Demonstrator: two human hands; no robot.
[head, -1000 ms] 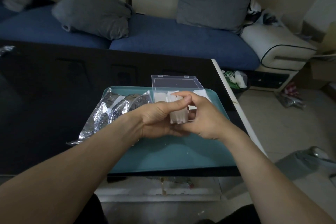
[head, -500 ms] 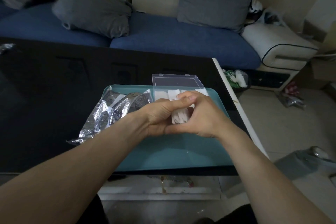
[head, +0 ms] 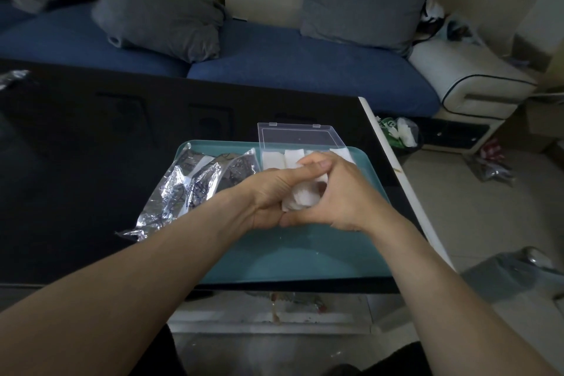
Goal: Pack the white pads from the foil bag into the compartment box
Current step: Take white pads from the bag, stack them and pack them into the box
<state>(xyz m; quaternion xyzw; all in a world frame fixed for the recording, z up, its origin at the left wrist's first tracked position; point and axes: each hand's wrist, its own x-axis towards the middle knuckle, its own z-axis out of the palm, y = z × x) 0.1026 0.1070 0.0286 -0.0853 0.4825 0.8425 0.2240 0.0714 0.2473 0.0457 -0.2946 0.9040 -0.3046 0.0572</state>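
White pads [head: 300, 197] sit bunched at the frame's centre, gripped between the left hand [head: 268, 192] and right hand [head: 338, 192] above the teal tray [head: 290, 253]. They seem to be squaring the stack; next it must go into a compartment. Its long axis cannot be told. Beyond, the compartment box [head: 305, 143] stands open, partly filled; the foil bag [head: 189, 189] lies centre-left.

both hands [head: 305, 192] cover most of the white pads [head: 300, 197] and the compartment box's [head: 305, 159] near half, so its compartments can't be counted.
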